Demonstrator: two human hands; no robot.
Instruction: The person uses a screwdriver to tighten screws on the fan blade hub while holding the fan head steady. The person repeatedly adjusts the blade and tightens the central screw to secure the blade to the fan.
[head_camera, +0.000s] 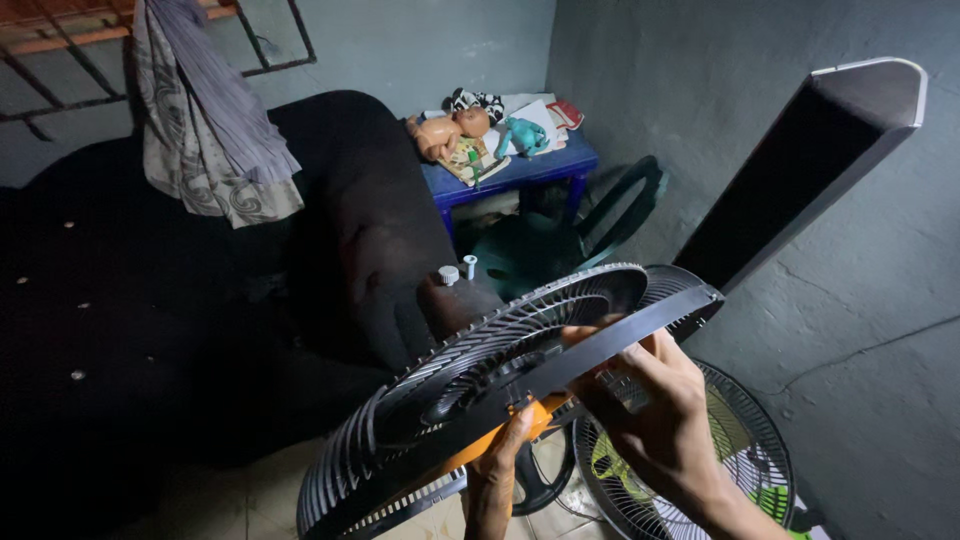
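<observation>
Two hands held one thing between them: a round grey fan grille (470, 390), tilted so that its face sloped up and away from the person, its low edge toward the left hand (500, 460) and its high edge past the right hand (655, 410). The right hand lay over the near rim on the upper side, fingers curled shut around the rim band. The left hand came up from below, its fingers closed on an orange part (500, 435) under the grille, though how tightly could not be told. The grille therefore sat directly in front of both hands, with the right hand nearer its high edge.

Just below and to the right of the right hand stood a second fan guard (740, 450) with green blades showing through the wires. Well beyond the hands, a dark sofa (340, 230) and a blue stool (520, 175) with toys stood against the wall.
</observation>
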